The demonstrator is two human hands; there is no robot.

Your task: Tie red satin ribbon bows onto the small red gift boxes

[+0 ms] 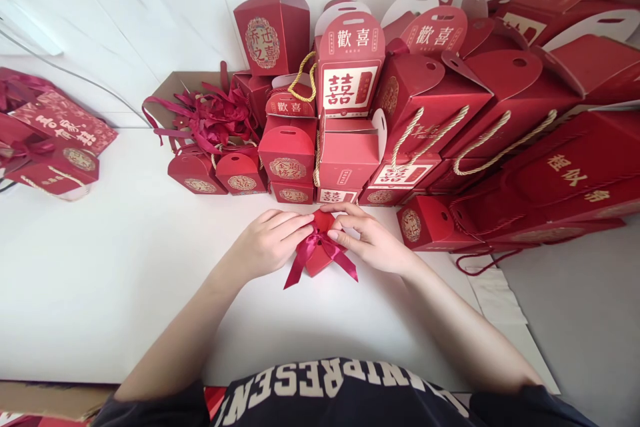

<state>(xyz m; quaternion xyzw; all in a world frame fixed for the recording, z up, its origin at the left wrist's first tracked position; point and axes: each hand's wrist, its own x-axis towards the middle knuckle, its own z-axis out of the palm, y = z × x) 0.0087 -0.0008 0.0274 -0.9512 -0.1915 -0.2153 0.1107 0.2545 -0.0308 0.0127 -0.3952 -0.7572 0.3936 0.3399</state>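
Observation:
A small red gift box stands on the white table in front of me. A dark red satin ribbon bow is tied at its top, and the two tails hang out to the left and right. My left hand is closed at the bow's left side, its fingertips pressed together on the ribbon. On the other side, my right hand is curled, with the thumb against the bow's right side and the index finger reaching over the box top. The fingers partly hide the bow's loops.
Stacked red gift boxes line the wall, some with rope handles. An open cardboard box holds loose red ribbons. Red bags lie at the far left. More boxes and a large red bag are at right.

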